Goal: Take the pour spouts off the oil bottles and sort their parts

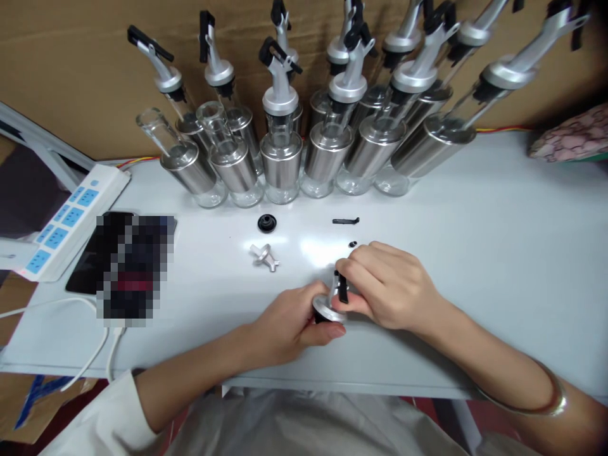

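"Hands, quick: what's held?"

"Left hand (pixel 285 323) grips the spout (pixel 327 310) by its round base, lower center of the frame. Right hand (pixel 396 285) pinches the black lever (pixel 342 290) at its top."

"Step?"

"Likely seating or adjusting the lever on the spout. Can't tell if it's clipped in; fingers cover the joint."

"Next move calls for?"

"Base kept steady, lever lined up with the pivot, light even thumb pressure. Push crooked and it could slip or pop off, I'd say."

"Other parts?"

"On the table (pixel 522 253), center: black cap (pixel 266 223), bare spout (pixel 263 255) below it, spare lever (pixel 346 221) to the right, black bit (pixel 352 244) just beside the right hand. Bottles (pixel 281 166) across the top."
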A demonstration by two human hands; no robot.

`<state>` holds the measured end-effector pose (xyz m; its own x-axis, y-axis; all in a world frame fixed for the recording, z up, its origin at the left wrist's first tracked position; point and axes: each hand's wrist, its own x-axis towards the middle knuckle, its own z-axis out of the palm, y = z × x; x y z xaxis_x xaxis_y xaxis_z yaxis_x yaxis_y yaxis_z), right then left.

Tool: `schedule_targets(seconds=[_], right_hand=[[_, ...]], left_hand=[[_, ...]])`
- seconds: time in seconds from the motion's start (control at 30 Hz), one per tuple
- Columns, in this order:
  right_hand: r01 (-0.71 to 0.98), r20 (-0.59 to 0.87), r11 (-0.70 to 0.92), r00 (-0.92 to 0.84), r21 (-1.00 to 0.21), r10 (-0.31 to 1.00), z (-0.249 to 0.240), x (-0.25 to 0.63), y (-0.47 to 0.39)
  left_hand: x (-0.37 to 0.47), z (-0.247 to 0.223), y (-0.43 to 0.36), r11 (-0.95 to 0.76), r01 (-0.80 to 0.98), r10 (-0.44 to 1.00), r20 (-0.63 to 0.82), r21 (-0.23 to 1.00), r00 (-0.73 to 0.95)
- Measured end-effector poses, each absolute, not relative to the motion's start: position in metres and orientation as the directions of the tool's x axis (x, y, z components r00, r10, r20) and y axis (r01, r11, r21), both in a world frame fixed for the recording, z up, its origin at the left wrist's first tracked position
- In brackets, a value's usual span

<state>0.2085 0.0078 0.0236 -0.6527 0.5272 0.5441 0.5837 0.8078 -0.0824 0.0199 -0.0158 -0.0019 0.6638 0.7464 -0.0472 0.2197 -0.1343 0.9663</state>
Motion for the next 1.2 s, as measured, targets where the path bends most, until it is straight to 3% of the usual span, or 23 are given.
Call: schedule_targets(seconds=[0.27, 0.43, 0.93, 1.03, 1.2], right_hand=[[0.559, 0.562, 0.825, -0.657, -0.082, 0.502, 0.018, 0.207, 0.009], [0.559, 0.591, 0.824, -0.636, -0.091, 0.496, 0.017, 0.205, 0.006], [0.561, 0.565, 0.828, -0.677, -0.02, 0.472, 0.014, 0.207, 0.005], [0.565, 0.59, 0.822, -0.64, -0.073, 0.493, 0.016, 0.206, 0.003], [0.519, 0.602, 0.814, -0.572, -0.26, 0.557, 0.02, 0.205, 0.0]], left_hand=[[0.019, 0.0, -0.018, -0.084, 0.214, 0.732, -0.086, 0.973, 0.676], [0.017, 0.003, -0.018, -0.156, 0.229, 0.718, -0.049, 0.961, 0.694], [0.015, 0.004, -0.02, -0.118, 0.195, 0.713, -0.054, 0.974, 0.699], [0.015, 0.002, -0.02, -0.188, 0.188, 0.719, 0.005, 0.964, 0.695], [0.014, -0.006, -0.019, -0.331, 0.155, 0.733, 0.15, 0.931, 0.663]])
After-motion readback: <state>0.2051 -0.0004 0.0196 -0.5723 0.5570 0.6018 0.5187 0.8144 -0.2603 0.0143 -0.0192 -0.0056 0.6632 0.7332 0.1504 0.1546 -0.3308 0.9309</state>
